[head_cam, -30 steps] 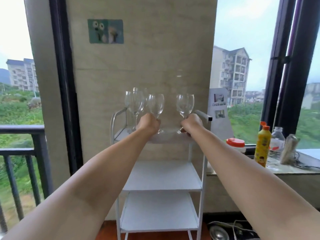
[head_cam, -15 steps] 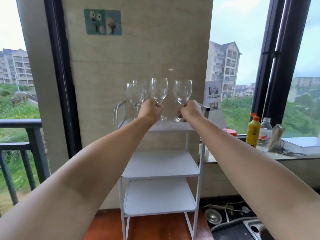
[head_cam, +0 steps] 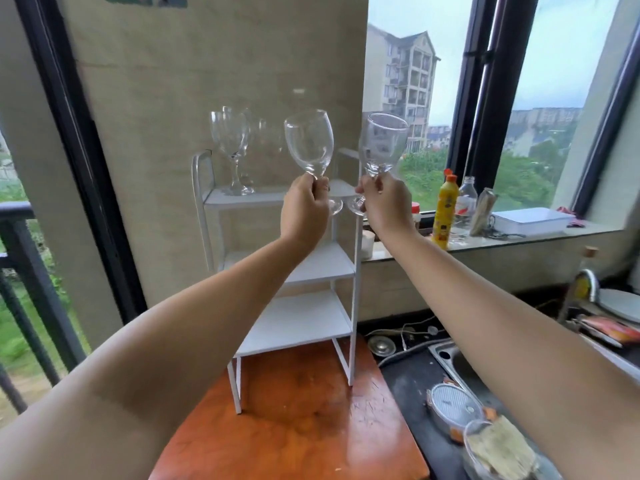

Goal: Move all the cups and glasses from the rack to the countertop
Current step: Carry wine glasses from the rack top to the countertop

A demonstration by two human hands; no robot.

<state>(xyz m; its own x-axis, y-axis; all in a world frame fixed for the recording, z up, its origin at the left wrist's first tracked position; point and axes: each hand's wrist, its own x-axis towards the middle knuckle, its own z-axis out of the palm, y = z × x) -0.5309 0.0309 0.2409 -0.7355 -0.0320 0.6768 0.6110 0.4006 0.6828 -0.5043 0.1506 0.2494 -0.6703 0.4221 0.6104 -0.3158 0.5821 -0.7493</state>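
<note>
Both wine glasses lifted off rack (head_cam: 221,199); left hand (head_cam: 304,209), right hand (head_cam: 386,206) gripping stems.

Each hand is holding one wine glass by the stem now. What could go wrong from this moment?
1. The glass in the left hand and the glass in the right hand are close at their feet and may clink.
2. Two glasses remain on the rack; an arm could bump them.

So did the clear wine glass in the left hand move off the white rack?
Yes. The clear wine glass in the left hand rose off the white metal rack's top shelf, toward the person.
</note>
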